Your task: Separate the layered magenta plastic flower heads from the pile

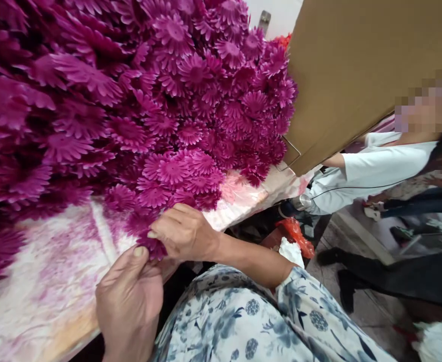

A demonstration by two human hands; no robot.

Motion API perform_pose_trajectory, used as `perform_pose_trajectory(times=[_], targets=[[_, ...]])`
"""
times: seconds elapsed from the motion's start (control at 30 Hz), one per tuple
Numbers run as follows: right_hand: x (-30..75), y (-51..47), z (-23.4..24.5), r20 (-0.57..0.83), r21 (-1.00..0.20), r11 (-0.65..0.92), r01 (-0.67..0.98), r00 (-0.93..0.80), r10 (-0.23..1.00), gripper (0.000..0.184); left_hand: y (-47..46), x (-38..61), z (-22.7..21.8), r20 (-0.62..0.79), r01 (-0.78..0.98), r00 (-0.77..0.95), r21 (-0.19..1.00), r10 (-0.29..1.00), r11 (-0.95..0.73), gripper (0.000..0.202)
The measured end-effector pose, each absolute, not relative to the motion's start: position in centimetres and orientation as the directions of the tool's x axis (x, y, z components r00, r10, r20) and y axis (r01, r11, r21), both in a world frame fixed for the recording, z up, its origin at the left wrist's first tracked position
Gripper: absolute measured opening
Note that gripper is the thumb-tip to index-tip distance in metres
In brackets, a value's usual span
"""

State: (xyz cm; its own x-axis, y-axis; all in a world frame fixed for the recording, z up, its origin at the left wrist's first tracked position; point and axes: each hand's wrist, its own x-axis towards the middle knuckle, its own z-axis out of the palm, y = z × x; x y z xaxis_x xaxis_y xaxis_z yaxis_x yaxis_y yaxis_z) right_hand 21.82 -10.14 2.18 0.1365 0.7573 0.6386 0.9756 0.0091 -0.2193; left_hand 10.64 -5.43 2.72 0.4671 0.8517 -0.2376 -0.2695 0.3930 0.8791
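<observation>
Between my two hands, close to the table's near edge, is a magenta artificial flower (154, 247) with many narrow petals. My left hand (130, 294) pinches its near side between thumb and fingers. From the right, my right hand (185, 233) grips the same flower, its fingers curled and partly covering the petals. A large heap of like magenta flowers (194, 75) rises just beyond my hands. Under them lies a white table cover (43, 281), stained with purple.
A tall brown cardboard sheet or box side (349, 65) stands at the right of the heap, with a bent wire (294, 148) by its lower edge. Right of it sits a person in a white shirt (390, 161). A red plastic bag (296, 236) lies below the table.
</observation>
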Motion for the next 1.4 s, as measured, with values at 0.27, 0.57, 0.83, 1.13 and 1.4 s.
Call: perform_pose_trajectory(times=[0.27, 0.57, 0.83, 1.13, 1.4], targets=[[26.5, -11.7, 5.6, 0.723, -0.436, -0.096, 0.895, 0.411, 0.555, 0.025, -5.4, 10.9, 3.6, -0.400, -0.311, 0.429, 0.776, 0.810, 0.548, 0.021], [29.7, -10.9, 7.3, 0.708, -0.189, -0.302, 0.934, 0.343, 0.618, 0.022, -5.8, 11.0, 3.3, -0.408, -0.327, 0.443, 0.756, 0.798, 0.568, 0.035], [22.0, -11.8, 5.2, 0.548, -0.407, 0.134, 0.904, 0.124, 0.827, 0.013, -5.7, 10.7, 3.3, -0.277, -0.348, 0.455, 0.819, 0.846, 0.455, 0.030], [21.5, -12.2, 5.8, 0.452, -0.579, 0.131, 0.805, 0.183, 0.873, 0.015, -5.1, 9.8, 3.7, -0.366, -0.325, 0.526, 0.748, 0.768, 0.579, 0.026], [21.4, -11.3, 6.9, 0.303, -0.871, 0.071, 0.487, 0.418, 0.856, 0.020, -3.4, 10.2, 4.5, -0.209, -0.194, 0.468, 0.924, 0.859, 0.330, 0.019]])
